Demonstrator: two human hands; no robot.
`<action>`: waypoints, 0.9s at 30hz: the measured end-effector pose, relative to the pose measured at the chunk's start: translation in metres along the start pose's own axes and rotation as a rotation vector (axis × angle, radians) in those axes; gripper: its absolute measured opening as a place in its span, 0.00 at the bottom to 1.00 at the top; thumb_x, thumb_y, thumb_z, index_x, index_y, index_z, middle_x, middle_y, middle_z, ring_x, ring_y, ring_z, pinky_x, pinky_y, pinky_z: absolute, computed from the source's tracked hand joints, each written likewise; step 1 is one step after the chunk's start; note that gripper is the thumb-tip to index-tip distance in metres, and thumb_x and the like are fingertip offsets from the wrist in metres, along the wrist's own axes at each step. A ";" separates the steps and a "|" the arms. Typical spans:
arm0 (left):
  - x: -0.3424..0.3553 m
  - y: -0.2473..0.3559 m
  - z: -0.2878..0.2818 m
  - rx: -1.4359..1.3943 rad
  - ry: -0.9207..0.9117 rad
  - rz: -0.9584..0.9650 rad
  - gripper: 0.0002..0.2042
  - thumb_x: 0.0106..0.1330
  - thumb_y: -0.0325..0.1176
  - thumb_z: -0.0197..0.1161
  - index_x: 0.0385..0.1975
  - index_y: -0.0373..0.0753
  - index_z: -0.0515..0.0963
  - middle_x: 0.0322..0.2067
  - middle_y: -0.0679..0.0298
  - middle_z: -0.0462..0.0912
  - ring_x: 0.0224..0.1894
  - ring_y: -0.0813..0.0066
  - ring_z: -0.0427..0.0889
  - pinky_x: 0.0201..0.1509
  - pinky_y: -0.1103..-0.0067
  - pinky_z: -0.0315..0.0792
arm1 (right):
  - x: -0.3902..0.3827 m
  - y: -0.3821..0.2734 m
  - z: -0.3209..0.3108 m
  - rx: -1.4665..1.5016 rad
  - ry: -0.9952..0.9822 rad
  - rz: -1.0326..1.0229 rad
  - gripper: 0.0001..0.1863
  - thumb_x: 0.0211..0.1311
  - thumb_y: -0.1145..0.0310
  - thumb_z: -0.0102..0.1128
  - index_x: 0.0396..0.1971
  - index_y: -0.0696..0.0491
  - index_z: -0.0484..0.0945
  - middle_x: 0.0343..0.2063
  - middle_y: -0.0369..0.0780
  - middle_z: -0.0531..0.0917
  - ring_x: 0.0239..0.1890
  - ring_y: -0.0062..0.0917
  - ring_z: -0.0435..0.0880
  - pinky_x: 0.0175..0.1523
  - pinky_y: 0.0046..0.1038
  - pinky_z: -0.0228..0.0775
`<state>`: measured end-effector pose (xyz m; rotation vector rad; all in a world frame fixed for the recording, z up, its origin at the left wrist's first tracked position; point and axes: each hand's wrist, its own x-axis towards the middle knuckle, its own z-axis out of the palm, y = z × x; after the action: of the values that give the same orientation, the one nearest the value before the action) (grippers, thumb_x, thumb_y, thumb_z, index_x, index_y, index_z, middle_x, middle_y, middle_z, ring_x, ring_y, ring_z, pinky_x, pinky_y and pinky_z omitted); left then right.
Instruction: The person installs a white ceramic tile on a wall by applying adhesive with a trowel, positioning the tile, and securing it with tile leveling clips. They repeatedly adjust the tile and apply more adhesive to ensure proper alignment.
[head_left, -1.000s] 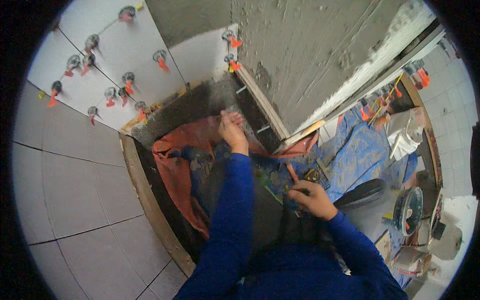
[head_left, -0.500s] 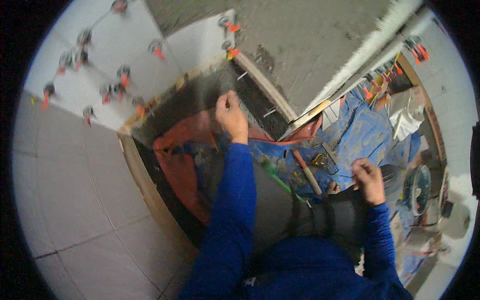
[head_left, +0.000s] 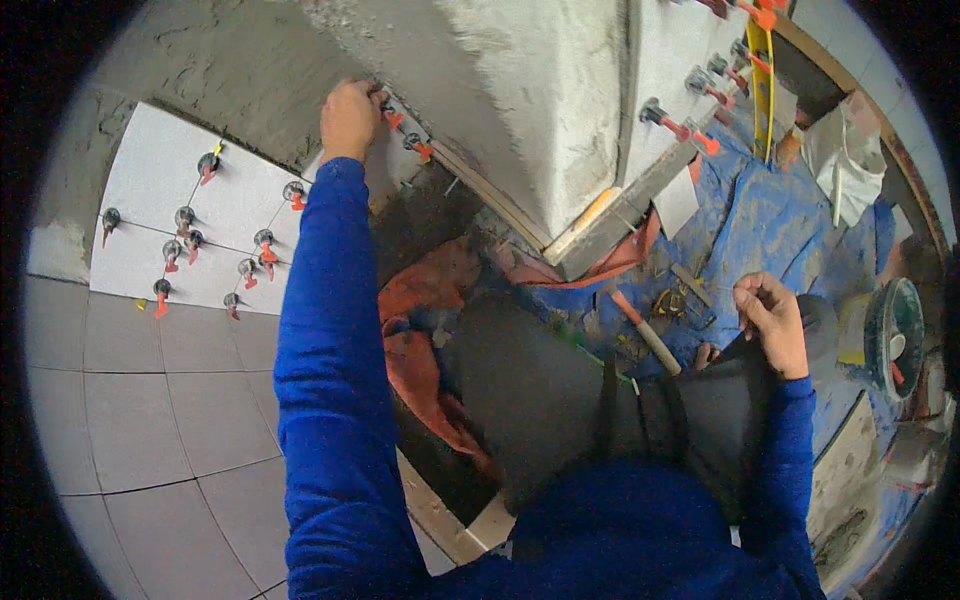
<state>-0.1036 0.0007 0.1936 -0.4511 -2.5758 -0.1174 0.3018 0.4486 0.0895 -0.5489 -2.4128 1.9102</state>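
My left hand (head_left: 350, 122) is stretched out to the wall, at the upper edge of a white tile, with its fingers curled. What those fingertips hold is hidden behind the hand. Just right of it, red-handled tile levelling clips (head_left: 418, 148) sit on the tile's edge. My right hand (head_left: 775, 318) is raised above my right thigh, thumb and forefinger pinched together. Something thin may be between them, too small to make out. Left of my left arm, white tiles (head_left: 140, 215) carry several more red-handled levelling clips (head_left: 185, 218).
Grey mortar (head_left: 220, 75) coats the wall above the tiles. A blue sheet (head_left: 745, 220) bears a wooden-handled tool (head_left: 645, 332) and a tape measure (head_left: 672, 303). A bucket (head_left: 893, 340) stands at right. Grey floor tiles (head_left: 125, 420) lie at left; a wall corner (head_left: 560, 215) juts out ahead.
My left hand has moved from above the dark recess up to the white tile's edge. The view has swung round. My right hand stays over my thigh, now in a clear pinch.
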 end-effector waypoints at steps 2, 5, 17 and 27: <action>0.010 0.004 -0.001 0.122 -0.060 -0.037 0.14 0.65 0.42 0.68 0.41 0.38 0.87 0.46 0.47 0.85 0.50 0.46 0.84 0.54 0.58 0.78 | 0.001 0.003 -0.004 -0.001 0.010 0.012 0.11 0.69 0.63 0.67 0.40 0.55 0.80 0.24 0.30 0.78 0.24 0.13 0.74 0.30 0.19 0.64; 0.021 0.003 -0.002 0.247 -0.146 -0.081 0.15 0.65 0.42 0.67 0.41 0.36 0.86 0.44 0.47 0.87 0.49 0.45 0.86 0.53 0.58 0.79 | 0.003 0.009 -0.012 0.011 0.023 0.013 0.12 0.69 0.62 0.67 0.41 0.56 0.80 0.24 0.29 0.78 0.24 0.13 0.74 0.30 0.20 0.64; 0.023 0.007 -0.008 0.300 -0.250 -0.138 0.13 0.65 0.37 0.62 0.47 0.52 0.87 0.46 0.53 0.88 0.51 0.49 0.86 0.56 0.60 0.80 | 0.006 0.014 -0.032 0.019 0.013 0.002 0.10 0.70 0.62 0.66 0.39 0.54 0.79 0.24 0.29 0.77 0.23 0.13 0.73 0.30 0.20 0.64; 0.029 -0.016 0.007 0.255 -0.171 -0.018 0.14 0.62 0.39 0.68 0.47 0.51 0.87 0.45 0.54 0.88 0.49 0.50 0.86 0.53 0.59 0.79 | 0.007 0.014 -0.032 0.016 0.021 0.006 0.11 0.70 0.63 0.66 0.40 0.55 0.79 0.23 0.30 0.77 0.22 0.13 0.74 0.28 0.20 0.64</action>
<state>-0.1356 -0.0042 0.2019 -0.3555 -2.7131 0.2514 0.3064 0.4834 0.0829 -0.5737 -2.3842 1.9137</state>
